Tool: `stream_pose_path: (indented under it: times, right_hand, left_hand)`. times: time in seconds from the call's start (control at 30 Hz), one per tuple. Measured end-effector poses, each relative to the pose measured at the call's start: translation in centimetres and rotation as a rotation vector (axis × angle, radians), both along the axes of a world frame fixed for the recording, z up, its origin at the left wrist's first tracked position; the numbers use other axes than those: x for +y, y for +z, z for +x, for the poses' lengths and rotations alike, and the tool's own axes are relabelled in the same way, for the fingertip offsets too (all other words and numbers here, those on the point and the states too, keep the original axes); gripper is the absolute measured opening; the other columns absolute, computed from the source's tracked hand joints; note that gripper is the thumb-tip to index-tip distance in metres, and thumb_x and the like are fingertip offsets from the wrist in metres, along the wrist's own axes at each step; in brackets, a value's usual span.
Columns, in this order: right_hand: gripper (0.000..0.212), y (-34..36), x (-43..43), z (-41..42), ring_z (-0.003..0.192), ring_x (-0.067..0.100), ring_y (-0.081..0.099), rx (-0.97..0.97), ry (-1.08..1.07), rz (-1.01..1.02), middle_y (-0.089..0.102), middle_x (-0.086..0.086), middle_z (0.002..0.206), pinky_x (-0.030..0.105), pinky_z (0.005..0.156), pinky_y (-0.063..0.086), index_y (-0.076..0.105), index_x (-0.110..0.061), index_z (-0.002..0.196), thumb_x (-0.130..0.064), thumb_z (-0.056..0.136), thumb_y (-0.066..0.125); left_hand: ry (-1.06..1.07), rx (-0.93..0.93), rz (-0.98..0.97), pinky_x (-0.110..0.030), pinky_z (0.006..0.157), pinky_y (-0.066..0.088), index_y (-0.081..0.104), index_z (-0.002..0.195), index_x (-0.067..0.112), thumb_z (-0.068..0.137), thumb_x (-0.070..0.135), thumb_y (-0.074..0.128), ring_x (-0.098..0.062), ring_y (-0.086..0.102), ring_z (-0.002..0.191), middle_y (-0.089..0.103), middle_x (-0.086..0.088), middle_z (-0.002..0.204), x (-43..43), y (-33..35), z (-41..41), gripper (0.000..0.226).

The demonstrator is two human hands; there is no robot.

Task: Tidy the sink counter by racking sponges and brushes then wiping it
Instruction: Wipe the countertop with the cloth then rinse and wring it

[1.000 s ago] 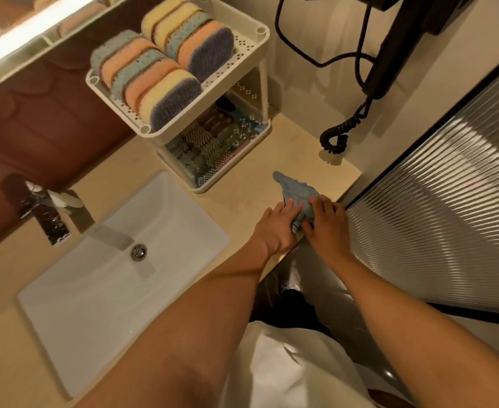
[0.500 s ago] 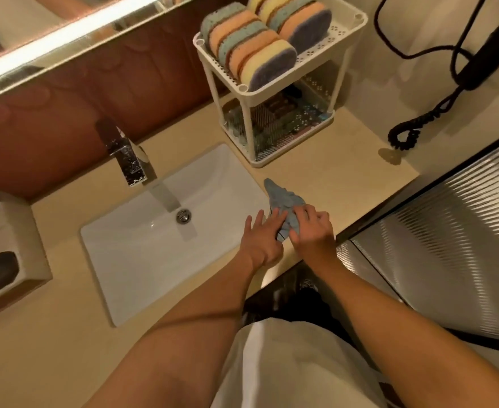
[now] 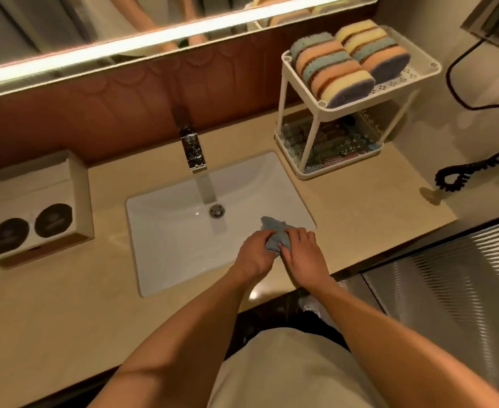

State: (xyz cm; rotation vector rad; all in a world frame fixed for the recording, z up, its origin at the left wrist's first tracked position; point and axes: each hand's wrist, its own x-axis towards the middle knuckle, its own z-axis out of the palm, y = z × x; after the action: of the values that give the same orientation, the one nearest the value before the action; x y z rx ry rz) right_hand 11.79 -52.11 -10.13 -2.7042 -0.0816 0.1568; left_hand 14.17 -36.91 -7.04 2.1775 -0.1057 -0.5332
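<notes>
A small grey-blue cloth (image 3: 274, 234) lies bunched at the front right corner of the white sink (image 3: 168, 231). My left hand (image 3: 254, 254) and my right hand (image 3: 304, 251) both grip it, fingers curled over the fabric, one on each side. Several coloured sponges (image 3: 345, 66) stand in two rows on the top shelf of the white two-tier rack (image 3: 301, 154) at the back right. Several brushes (image 3: 328, 142) lie on the rack's lower tray. The beige counter (image 3: 375, 207) runs around the sink.
A chrome faucet (image 3: 192, 151) stands behind the sink. A box (image 3: 33, 210) with two dark round discs sits at the left. A black coiled cord (image 3: 472, 169) hangs at the right wall. A ribbed glass panel (image 3: 448, 290) borders the counter's right front.
Both hands have slid the cloth leftward along the counter front, from near the right end to the sink's front right corner. The view has swung left, showing the whole sink and box.
</notes>
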Motion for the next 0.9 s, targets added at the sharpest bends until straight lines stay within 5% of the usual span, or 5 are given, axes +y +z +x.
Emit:
stream_pose_path:
  times: [0.17,0.37,0.5,0.7,0.9]
  right_hand:
    - [0.033,2.3,3.5,2.1,0.105,0.021,0.045,-0.009,-0.026,0.18,0.057,0.004,0.116,0.04,0.09,0.044,0.053,-0.018,0.122,-0.04,0.099,0.049]
    - [0.013,6.3,8.3,6.4,0.097,0.019,0.046,0.116,0.005,0.389,0.051,-0.001,0.098,0.031,0.078,0.044,0.05,-0.019,0.093,-0.016,0.088,0.061]
    - [0.017,8.8,10.7,8.3,0.08,0.017,0.052,0.191,0.06,0.513,0.055,0.0,0.088,0.028,0.065,0.043,0.05,-0.015,0.09,0.001,0.084,0.053]
    - [0.02,11.3,12.6,10.0,0.086,0.012,0.056,0.213,-0.021,0.729,0.057,-0.002,0.095,0.022,0.072,0.047,0.055,-0.015,0.098,0.001,0.088,0.062]
    - [0.021,12.6,15.3,12.4,0.089,0.027,0.068,0.363,-0.133,0.956,0.066,0.013,0.106,0.04,0.076,0.058,0.063,-0.019,0.1,-0.002,0.088,0.063]
  left_hand:
    - [0.191,-0.037,-0.057,0.002,0.071,0.038,0.069,0.119,0.007,0.096,0.0,0.058,0.013,0.054,0.079,0.059,0.008,0.099,4.1,1.6,0.4,0.027]
    - [0.553,-0.03,-0.177,0.001,0.071,0.042,0.072,0.11,0.004,0.087,-0.015,0.056,-0.016,0.063,0.102,0.065,-0.002,0.107,7.6,3.6,2.5,0.034]
    - [0.636,-0.054,-0.249,-0.003,0.062,0.046,0.069,0.099,0.012,0.085,-0.018,0.053,-0.008,0.058,0.089,0.061,-0.006,0.108,9.0,5.1,3.3,0.037]
    - [0.572,-0.069,-0.163,-0.018,0.097,0.041,0.057,0.129,0.015,0.089,-0.011,0.057,-0.011,0.047,0.115,0.044,-0.003,0.131,10.8,5.7,4.2,0.048]
    - [0.669,-0.04,-0.25,-0.031,0.11,0.042,0.054,0.138,0.019,0.096,0.003,0.052,-0.015,0.05,0.125,0.047,-0.003,0.14,10.8,7.0,4.5,0.045]
